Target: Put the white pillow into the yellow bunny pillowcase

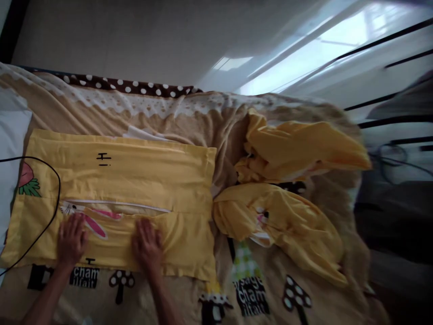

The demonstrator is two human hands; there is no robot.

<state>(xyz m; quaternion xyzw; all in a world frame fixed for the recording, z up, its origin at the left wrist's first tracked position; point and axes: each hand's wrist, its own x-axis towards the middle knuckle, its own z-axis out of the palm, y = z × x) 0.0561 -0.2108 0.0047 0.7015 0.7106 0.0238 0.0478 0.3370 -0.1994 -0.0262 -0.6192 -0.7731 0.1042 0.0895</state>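
A yellow pillowcase (145, 176) lies spread out on the bed, with a carrot print at its left end and a rabbit print (94, 221) near the middle. A long slit (135, 206) edged in white runs across it and gapes a little. My left hand (71, 239) rests flat on the cloth below the slit, its fingertips by the rabbit's face. To the right of the print, my right hand (148, 243) also lies on the cloth, fingers stretched towards the slit's lower edge. Neither hand grips anything.
Two crumpled yellow cloths (307, 149) (287, 225) lie to the right on the patterned tan blanket (257, 298). A white pillow (11, 153) is at the left edge. One black cable (59, 189) crosses the pillowcase's left part. Dark metal bars (399, 121) stand at the right.
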